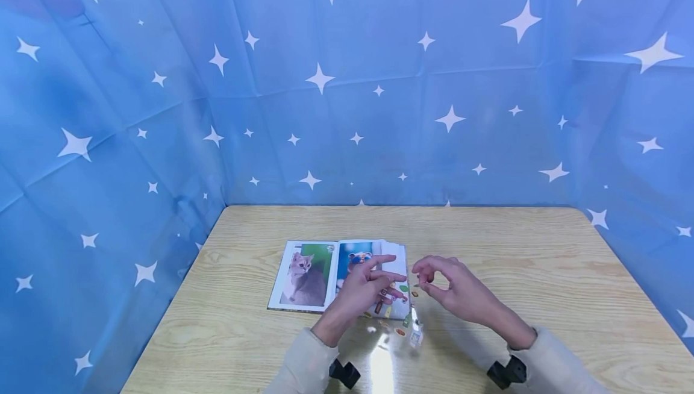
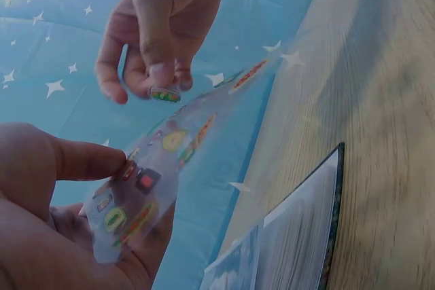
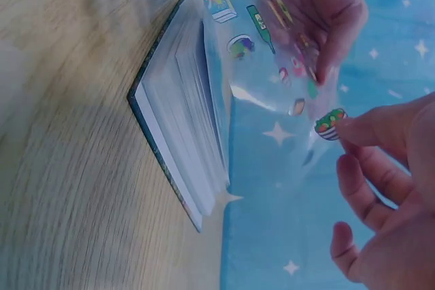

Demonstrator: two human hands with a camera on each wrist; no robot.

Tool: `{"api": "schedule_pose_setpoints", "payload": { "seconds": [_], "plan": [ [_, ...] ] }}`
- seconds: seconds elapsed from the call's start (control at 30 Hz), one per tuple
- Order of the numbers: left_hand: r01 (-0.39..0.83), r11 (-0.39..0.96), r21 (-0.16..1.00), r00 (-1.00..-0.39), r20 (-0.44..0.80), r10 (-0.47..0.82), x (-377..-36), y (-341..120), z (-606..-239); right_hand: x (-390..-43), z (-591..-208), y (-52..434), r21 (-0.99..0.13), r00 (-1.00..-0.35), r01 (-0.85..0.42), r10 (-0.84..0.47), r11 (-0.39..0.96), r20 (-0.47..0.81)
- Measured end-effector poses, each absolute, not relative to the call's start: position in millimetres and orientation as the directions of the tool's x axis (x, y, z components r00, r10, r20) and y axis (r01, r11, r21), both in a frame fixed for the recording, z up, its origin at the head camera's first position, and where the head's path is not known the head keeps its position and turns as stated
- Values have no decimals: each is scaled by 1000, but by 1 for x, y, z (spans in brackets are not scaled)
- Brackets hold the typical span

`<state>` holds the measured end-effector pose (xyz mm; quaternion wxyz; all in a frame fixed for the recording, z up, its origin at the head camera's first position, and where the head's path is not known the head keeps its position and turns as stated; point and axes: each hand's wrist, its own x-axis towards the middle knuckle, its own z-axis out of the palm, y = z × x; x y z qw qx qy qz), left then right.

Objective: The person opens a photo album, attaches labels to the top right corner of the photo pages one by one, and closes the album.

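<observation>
An open book (image 1: 303,273) with a cat photo on its left page lies on the wooden table (image 1: 542,273). Above its right page, my left hand (image 1: 393,285) pinches a clear sticker sheet (image 1: 403,318) between thumb and fingers. The sheet (image 2: 156,188) carries several small colourful stickers. Just right of it, my right hand (image 1: 420,279) pinches one small green and red sticker (image 1: 416,286) between thumb and forefinger. That sticker (image 3: 329,123) sits at the fingertip, close to the sheet (image 3: 272,52) but off it. The book (image 3: 183,134) shows edge-on below.
A blue cloth with white stars (image 1: 347,81) walls the table on three sides. The light wood tabletop stretches to the right of the hands and behind the book. Two black wrist mounts (image 1: 344,373) sit near the front edge.
</observation>
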<state>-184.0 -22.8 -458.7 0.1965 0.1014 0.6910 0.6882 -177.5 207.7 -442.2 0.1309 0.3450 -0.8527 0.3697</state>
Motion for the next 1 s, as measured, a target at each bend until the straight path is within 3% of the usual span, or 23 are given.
{"api": "schedule_pose_setpoints", "payload": {
  "seconds": [0.67,1.0],
  "plan": [
    [-148,74,986,-923,-165,346,-189,-16,-467,-179,-440,219,-621,-787,-615,-428,486,444],
    [-154,51,987,-913,-162,375,-190,-8,-472,-180,-440,222,-633,-793,-606,-426,482,435]
  ]
}}
